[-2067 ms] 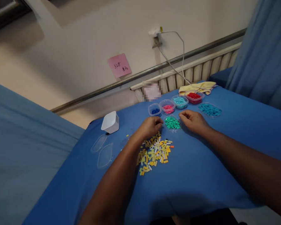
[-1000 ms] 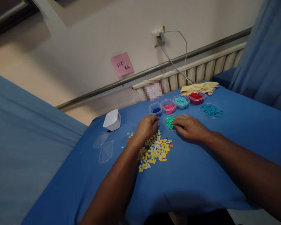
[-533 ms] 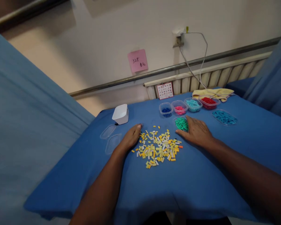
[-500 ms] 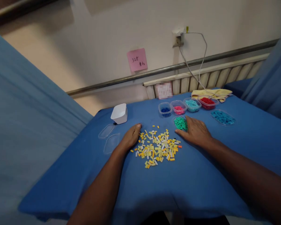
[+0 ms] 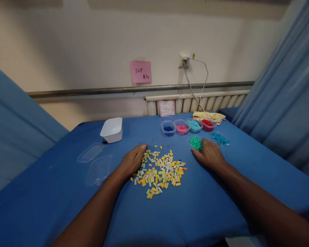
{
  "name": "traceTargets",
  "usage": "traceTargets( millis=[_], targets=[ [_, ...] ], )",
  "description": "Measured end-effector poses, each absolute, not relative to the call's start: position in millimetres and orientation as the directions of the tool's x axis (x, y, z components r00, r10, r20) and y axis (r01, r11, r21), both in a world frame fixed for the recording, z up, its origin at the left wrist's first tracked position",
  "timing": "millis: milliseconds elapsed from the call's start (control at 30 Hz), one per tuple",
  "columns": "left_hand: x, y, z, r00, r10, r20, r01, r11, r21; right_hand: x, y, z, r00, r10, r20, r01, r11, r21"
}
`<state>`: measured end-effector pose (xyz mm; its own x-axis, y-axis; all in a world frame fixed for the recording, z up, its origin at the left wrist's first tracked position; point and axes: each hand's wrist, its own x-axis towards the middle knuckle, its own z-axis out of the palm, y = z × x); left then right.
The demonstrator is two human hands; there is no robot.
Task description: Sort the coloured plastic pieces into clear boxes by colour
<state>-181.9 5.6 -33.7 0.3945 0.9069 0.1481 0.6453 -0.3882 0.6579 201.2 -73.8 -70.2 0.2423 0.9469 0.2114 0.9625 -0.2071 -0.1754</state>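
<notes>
A spread of small yellow, white and orange bricks [image 5: 159, 171] lies on the blue cloth-covered table [image 5: 195, 212]. My left hand [image 5: 132, 160] rests flat at the left edge of the spread, fingers stretched out and touching the bricks. My right hand [image 5: 208, 154] lies flat to the right of the spread, fingers together, touching the near side of a clear tub of green bricks [image 5: 195, 142]. Neither hand holds anything that I can see.
Behind stand clear tubs of dark blue [image 5: 168, 128], pink [image 5: 181, 127], light blue [image 5: 195, 124] and red [image 5: 207, 123] bricks, and a lid of teal bricks [image 5: 220, 139]. A white bowl [image 5: 112, 130] and two clear lids [image 5: 91, 152] lie left. A yellow cloth [image 5: 208, 115] lies at the back.
The brick pile has been spread out wider. My left hand moved from the pile's top to its left edge and flattened. My right hand settled beside the green tub. The camera turned.
</notes>
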Motion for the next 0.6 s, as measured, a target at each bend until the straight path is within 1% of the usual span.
traceTargets(
  millis=[133,233,367,500,600],
  targets=[
    [-181,3,-34,0.451,0.869,0.203,0.651,-0.476,0.591,217,-76,-70,0.299,0.931,0.209,0.949,-0.268,-0.164],
    [-175,-1,-32,0.500,0.836,0.226,0.652,-0.535,0.537,220,-74,-70,0.319,0.923,0.214,0.943,-0.286,-0.171],
    [-173,-1,-34,0.527,0.828,0.193,0.665,-0.543,0.513,218,-71,-71,0.335,0.916,0.222,0.938,-0.303,-0.169],
    [-173,0,-38,0.551,0.822,0.144,0.670,-0.538,0.511,219,-71,-72,0.345,0.910,0.229,0.935,-0.312,-0.169],
    [-173,-1,-38,0.554,0.822,0.134,0.672,-0.536,0.512,221,-71,-71,0.353,0.907,0.230,0.932,-0.318,-0.175]
  ],
)
